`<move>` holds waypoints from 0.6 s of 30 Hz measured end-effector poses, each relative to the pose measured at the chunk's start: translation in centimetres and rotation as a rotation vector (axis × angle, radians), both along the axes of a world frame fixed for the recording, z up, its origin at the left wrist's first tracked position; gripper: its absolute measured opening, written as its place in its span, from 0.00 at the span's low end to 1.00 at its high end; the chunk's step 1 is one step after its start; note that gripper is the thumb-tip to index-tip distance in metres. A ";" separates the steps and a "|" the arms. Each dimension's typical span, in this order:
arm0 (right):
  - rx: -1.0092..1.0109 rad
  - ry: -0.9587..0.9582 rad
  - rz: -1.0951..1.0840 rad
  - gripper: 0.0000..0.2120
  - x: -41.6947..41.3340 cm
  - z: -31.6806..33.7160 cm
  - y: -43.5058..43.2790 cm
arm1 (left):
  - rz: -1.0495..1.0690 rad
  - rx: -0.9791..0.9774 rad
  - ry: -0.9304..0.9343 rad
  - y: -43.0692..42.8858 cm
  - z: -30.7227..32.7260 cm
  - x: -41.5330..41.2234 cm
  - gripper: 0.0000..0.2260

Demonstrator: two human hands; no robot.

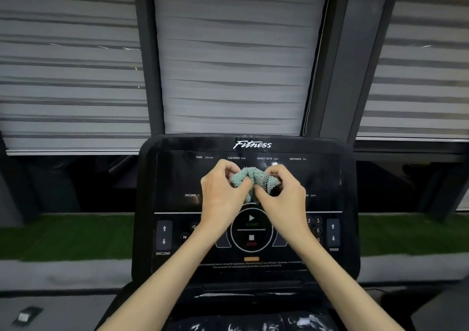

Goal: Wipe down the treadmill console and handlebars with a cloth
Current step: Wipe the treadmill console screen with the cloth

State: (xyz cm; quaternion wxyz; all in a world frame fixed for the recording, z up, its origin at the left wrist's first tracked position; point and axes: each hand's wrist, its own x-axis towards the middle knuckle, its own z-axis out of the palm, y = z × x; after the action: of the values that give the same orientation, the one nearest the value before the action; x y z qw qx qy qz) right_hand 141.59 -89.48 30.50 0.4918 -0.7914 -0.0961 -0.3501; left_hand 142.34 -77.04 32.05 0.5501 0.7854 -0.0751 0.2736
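Left hand (223, 193) and right hand (280, 196) both pinch a bunched teal cloth (245, 179) before the treadmill console (330, 178); best folded into a flat pad before wiping

console (330, 267): fitness | time, calories, heart rate, distance | incline, speed | 2, 3, 6

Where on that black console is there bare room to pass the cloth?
Free: the dark screen strips beside both hands, left toward INCLINE, right under DISTANCE. Crowded: the centre, where the bunched teal cloth sits, on the black treadmill console.
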 end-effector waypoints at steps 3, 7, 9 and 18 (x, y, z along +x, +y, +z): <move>-0.026 -0.048 0.015 0.12 -0.6 -0.1 -0.6 | 0.029 0.002 0.033 -1.3 -0.1 -0.3 0.05; -0.129 0.003 0.154 0.26 -0.8 -1.3 -2.0 | -0.015 -0.111 0.110 -2.2 -0.6 0.0 0.04; -0.143 0.012 0.161 0.30 -0.7 -2.0 -2.6 | -0.124 -0.232 0.158 -2.7 -1.0 -0.3 0.01; -0.142 -0.004 0.062 0.23 0.1 -3.2 -3.9 | -0.387 0.323 0.121 0.1 -1.0 0.4 0.12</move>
State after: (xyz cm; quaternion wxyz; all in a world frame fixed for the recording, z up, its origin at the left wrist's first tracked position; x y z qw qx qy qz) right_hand 141.68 -93.41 27.30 0.4449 -0.8203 -0.1459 -0.3286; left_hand 142.74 -76.93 31.04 0.4632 0.8489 -0.2338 0.1003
